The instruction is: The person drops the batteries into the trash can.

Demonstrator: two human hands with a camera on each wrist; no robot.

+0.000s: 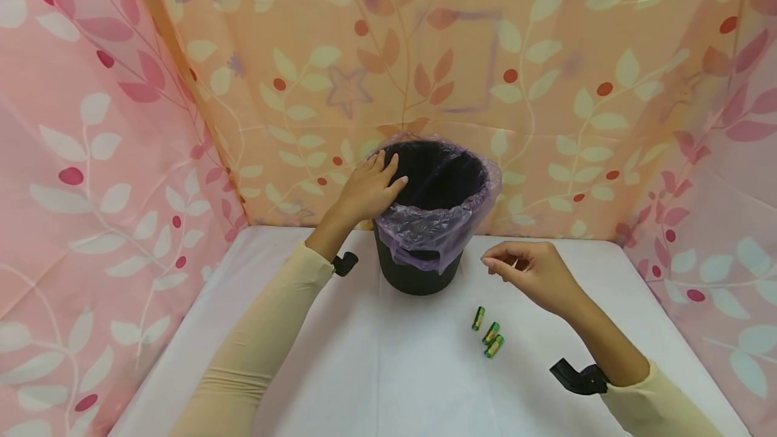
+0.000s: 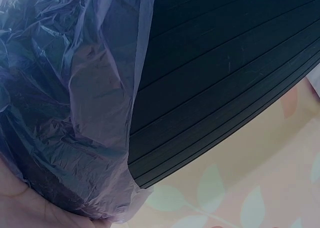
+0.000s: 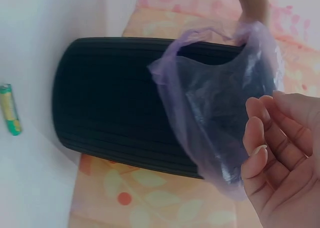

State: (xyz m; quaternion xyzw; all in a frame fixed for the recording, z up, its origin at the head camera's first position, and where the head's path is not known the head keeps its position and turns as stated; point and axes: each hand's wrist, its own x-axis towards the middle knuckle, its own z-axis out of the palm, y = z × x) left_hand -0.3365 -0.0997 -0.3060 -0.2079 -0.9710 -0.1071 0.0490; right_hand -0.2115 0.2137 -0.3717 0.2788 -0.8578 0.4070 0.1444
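A black ribbed bin (image 1: 419, 268) with a purple plastic liner (image 1: 425, 224) folded over its rim stands at the back of the white table (image 1: 364, 369). My left hand (image 1: 388, 174) rests on the bin's left rim, fingers straight and laid over the liner. In the left wrist view the liner (image 2: 65, 113) and bin wall (image 2: 225, 78) fill the frame. My right hand (image 1: 500, 263) hovers to the right of the bin, fingers loosely curled, holding nothing; its fingers (image 3: 260, 138) show bare in the right wrist view. Three green batteries (image 1: 490, 333) lie on the table below it.
Pink and orange leaf-print curtains (image 1: 109, 154) close in the table on the left, back and right. The bin (image 3: 115, 113) stands close to the back curtain. One battery (image 3: 10, 115) shows in the right wrist view. White tabletop runs toward me.
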